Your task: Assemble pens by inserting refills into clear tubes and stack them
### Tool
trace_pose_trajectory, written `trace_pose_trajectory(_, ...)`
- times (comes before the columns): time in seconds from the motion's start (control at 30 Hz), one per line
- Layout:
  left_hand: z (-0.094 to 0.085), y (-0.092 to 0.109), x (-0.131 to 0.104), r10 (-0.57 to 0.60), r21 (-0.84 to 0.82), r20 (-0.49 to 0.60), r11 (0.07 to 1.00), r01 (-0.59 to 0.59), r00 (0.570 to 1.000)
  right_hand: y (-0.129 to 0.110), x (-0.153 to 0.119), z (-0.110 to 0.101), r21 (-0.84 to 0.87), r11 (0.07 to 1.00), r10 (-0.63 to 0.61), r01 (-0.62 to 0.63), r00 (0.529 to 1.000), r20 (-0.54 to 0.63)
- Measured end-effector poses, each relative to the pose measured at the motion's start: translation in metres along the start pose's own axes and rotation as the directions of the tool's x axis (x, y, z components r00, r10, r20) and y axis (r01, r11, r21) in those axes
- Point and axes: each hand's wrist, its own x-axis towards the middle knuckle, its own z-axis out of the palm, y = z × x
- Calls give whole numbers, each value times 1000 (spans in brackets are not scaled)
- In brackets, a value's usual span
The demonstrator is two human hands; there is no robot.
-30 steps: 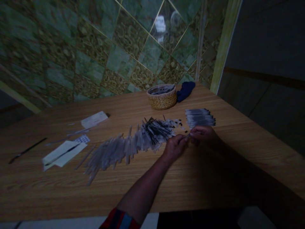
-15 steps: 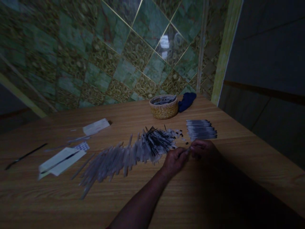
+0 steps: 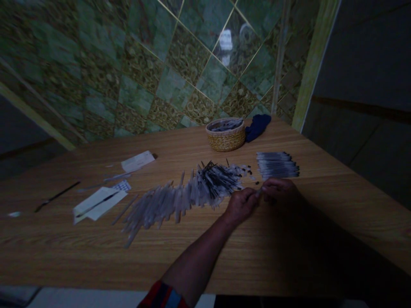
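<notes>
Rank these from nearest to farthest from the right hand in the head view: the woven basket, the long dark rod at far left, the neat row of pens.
From the right hand:
1. Neat row of pens: just beyond it.
2. Woven basket: farther back, leftward.
3. Long dark rod: at far left.

Dim, soft picture; 1 bright glare on wall tiles (image 3: 225, 39); right forearm (image 3: 316, 231) deep in shadow.

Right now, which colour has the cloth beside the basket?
The cloth is dark blue, seen in the head view.
</notes>
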Motion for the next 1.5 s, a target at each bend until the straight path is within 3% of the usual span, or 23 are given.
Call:
trace_pose_trajectory(0.4, -5, -1, -1, 39, -8, 20, 999, -39, 999, 0, 4, 3, -23, 1000, -8, 8, 999, 31)
trace_pose_trajectory(0.7, -4, -1, -4, 57, 91, 20, 994, -59, 998, -4, 2, 4, -110, 989, 102, -99, 995, 17)
trace_pose_trajectory(0.93, -3, 1, -3, 62, 111, 6, 992, -62, 998, -3, 5, -5, -51, 996, 68, -68, 998, 15)
trace_pose_trajectory(1.1, -1, 1, -3, 69, 186, 15, 980, -70, 998, -4, 4, -6, -176, 984, -2, 10, 999, 44)
trace_pose_trajectory(1.27, -2, 2, -4, 74, 217, 25, 973, -78, 997, -1, 4, -5, -235, 972, 17, -6, 999, 44)
trace_pose_trajectory(1.5, -3, -1, -3, 63, 198, -4, 978, -61, 998, -2, 9, -9, -69, 997, 47, -44, 998, 34)
